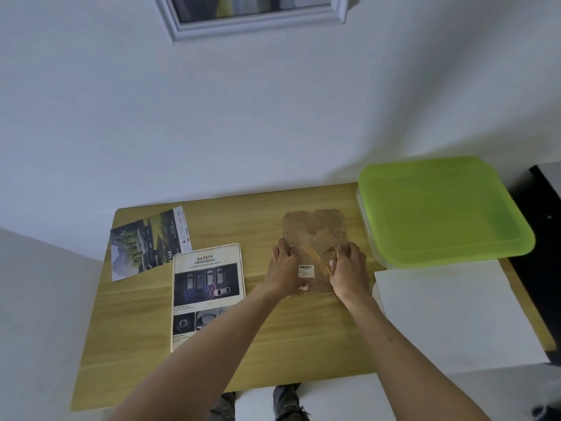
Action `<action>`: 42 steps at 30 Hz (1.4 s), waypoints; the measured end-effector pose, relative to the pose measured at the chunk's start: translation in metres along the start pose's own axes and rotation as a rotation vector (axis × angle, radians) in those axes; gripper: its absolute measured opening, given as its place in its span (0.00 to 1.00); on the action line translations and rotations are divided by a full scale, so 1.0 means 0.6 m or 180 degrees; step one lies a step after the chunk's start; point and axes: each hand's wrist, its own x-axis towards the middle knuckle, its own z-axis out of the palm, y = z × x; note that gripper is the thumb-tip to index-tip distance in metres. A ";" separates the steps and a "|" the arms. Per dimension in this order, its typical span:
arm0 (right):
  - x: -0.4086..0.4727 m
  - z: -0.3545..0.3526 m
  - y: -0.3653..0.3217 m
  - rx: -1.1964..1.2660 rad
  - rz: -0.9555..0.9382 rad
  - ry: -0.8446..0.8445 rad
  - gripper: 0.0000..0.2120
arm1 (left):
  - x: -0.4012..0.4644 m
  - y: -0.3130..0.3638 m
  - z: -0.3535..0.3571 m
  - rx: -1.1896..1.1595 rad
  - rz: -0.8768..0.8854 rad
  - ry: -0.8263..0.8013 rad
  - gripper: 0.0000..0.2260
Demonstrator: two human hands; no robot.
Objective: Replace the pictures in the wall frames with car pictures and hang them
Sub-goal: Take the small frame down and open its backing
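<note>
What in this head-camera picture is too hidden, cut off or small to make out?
- White-framed wall picture: cut off by the top edge, image unreadable.
- Brown frame backing board: lower part covered by the left hand and right hand.
- Small barcode sticker: print too small.
- Green-lidded plastic box: contents hidden by the lid.

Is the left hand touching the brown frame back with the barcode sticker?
Touching. In the head view, the left hand rests its fingers on the left edge of the brown frame back.
</note>
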 end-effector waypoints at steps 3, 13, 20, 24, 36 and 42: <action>-0.001 -0.003 -0.002 -0.0022 -0.0020 -0.0024 0.23 | -0.004 -0.004 -0.006 -0.0040 0.0030 -0.0045 0.41; -0.033 0.004 -0.093 0.0091 -0.0798 0.0645 0.14 | -0.073 -0.123 -0.078 -0.0556 0.0008 0.0769 0.31; -0.104 0.047 -0.228 0.0243 -0.1270 -0.0240 0.12 | -0.187 -0.286 -0.105 -0.0203 -0.0746 0.1031 0.28; -0.146 0.083 -0.266 -0.0004 -0.1010 -0.0541 0.13 | -0.237 -0.344 -0.088 -0.0337 -0.1103 0.0829 0.24; -0.210 0.138 -0.336 0.0182 0.0017 -0.0594 0.29 | -0.242 -0.375 -0.067 -0.0709 -0.0811 0.0502 0.15; -0.225 0.140 -0.353 0.0378 0.0085 -0.0551 0.24 | -0.241 -0.378 -0.067 -0.0817 -0.0792 0.0574 0.14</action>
